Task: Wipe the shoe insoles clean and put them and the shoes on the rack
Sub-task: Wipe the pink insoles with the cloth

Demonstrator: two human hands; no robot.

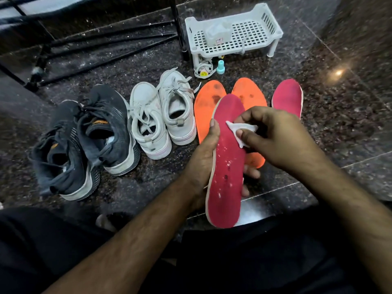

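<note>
Gripping pink insole [227, 166], left hand [203, 158]; right hand [273, 134] pinching white wipe [239, 129] against it; no legible writing.

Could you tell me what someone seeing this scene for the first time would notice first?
Centre stage, the left hand holds a long pink insole speckled with white bits while the right hand presses a small white wipe on it. Behind lie two bright orange stained insoles; left of those stand white lace-up sneakers on the dark speckled stone floor.

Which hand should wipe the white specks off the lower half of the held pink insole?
Right hand: it pinches the white wipe on the pink insole; the left hand grips the insole's edge.
</note>
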